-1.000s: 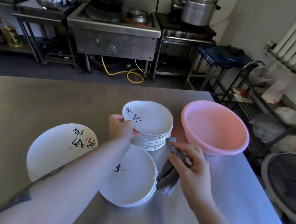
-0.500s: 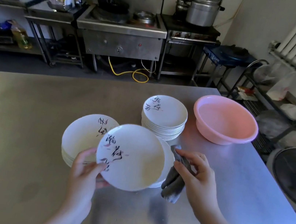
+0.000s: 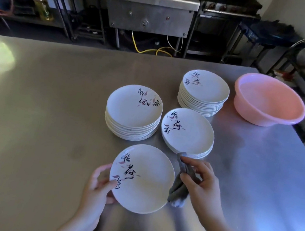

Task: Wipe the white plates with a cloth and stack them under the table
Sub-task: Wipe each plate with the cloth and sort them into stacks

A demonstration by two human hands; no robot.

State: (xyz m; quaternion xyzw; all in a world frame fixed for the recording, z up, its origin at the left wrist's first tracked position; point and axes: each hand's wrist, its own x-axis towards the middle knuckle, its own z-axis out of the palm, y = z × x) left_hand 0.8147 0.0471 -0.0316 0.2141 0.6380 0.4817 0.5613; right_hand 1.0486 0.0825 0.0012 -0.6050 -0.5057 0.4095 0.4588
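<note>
Three plate stacks on the table [image 3: 51, 100]: left stack [image 3: 133, 112], middle stack [image 3: 187, 133], far stack [image 3: 204, 92]; plates per stack too close to count. One loose plate [image 3: 143, 179], one cloth [image 3: 179, 186], one pink basin [image 3: 269, 102]. Two hands: left hand [image 3: 97, 190], right hand [image 3: 202, 190].

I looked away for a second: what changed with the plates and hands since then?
The left hand took the top plate off the far stack and brought it toward the person, beside the cloth. The right hand still grips the cloth. The other stacks and pink basin stayed put.
</note>
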